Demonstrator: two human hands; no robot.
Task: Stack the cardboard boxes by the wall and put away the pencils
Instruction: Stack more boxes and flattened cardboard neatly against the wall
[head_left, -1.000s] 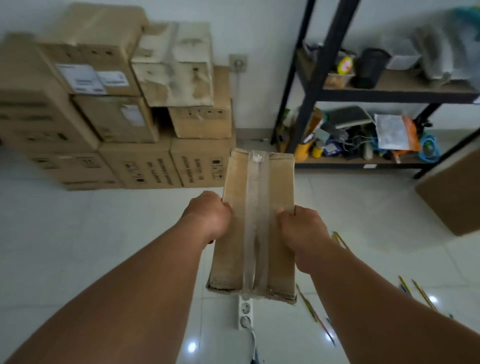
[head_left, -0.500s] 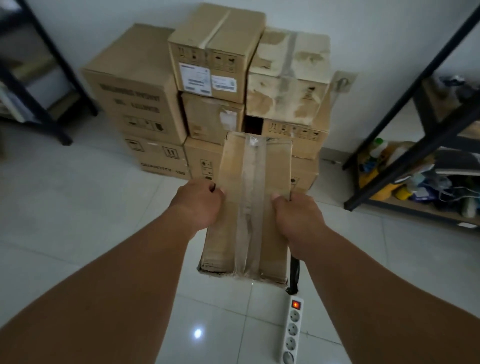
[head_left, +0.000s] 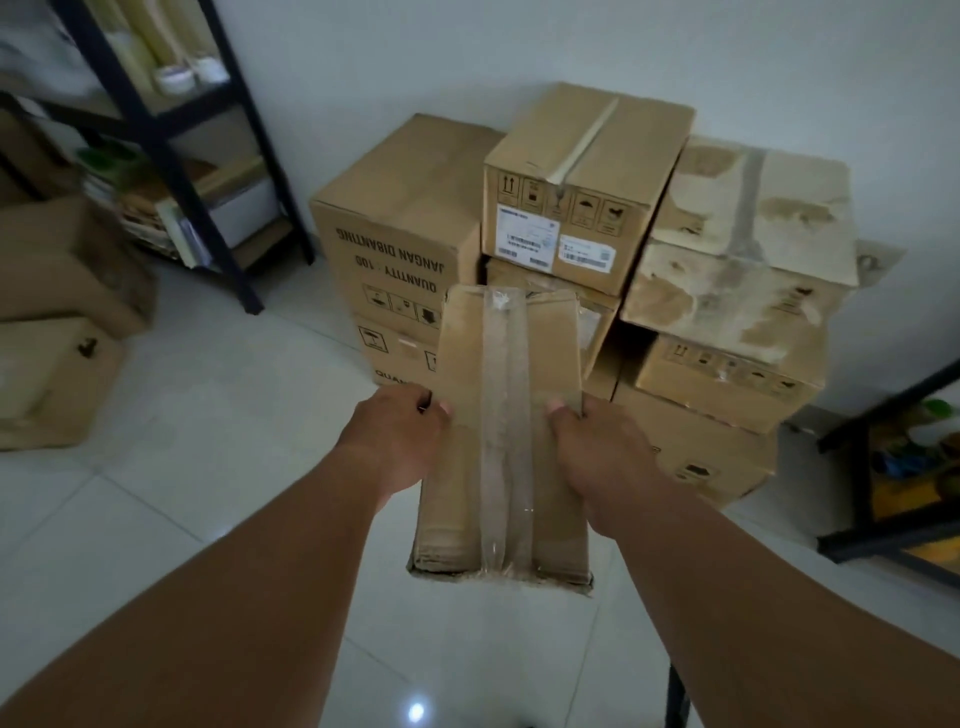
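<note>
Carrying one long, narrow brown cardboard box (head_left: 506, 441) with a strip of clear tape down its top, the person is mid-way through the stacking half of the job. Both hands are clamped on it: left hand (head_left: 400, 434) wrapped round the left edge, right hand (head_left: 597, 447) round the right edge, thumbs on top. The box is up in the air, held out in front of the body, just short of the pile of brown cardboard boxes (head_left: 571, 208) sitting against the white wall (head_left: 467, 52).

My guess is the next bit is just picking a landing spot. The labelled box on top looks flat enough, and so does the big printed one on the left (head_left: 400, 218), so I'd lift it up and forward and set it flat, probably turned so it doesn't hang off an edge. The stained box on the right (head_left: 748, 234) looks a bit rough, I'd skip that one. No pencils anywhere in view now, so that part seems left for later.

Compared with half a second back, the pile sits closer and further to the right in view, and more of the black metal shelf rack (head_left: 171, 130) on the left shows. The white power strip on the pale tiled floor (head_left: 208, 467) has dropped out of sight. Grip looks the same.
</note>
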